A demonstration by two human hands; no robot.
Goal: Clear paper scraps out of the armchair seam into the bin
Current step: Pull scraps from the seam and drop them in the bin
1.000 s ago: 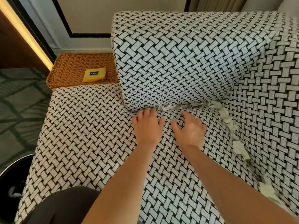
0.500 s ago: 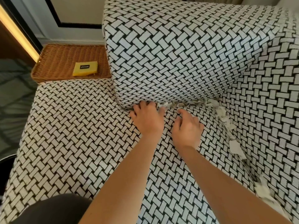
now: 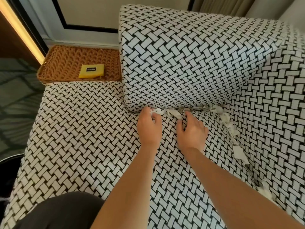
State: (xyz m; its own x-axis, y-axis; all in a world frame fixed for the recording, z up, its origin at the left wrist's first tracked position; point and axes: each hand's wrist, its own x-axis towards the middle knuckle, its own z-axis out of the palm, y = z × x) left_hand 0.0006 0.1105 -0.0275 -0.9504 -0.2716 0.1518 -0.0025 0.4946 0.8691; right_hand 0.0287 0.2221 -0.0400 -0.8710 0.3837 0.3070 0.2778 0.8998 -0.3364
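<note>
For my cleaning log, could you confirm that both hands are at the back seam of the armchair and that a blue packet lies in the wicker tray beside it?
Not quite: the packet in the wicker tray is yellow, not blue, as the head view shows. The rest holds: the left hand and right hand are both at the back seam, among the paper scraps.

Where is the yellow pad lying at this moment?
In the head view, the yellow pad lies upper left in the wicker tray, left of the armchair's back cushion and beyond the seat.
</note>
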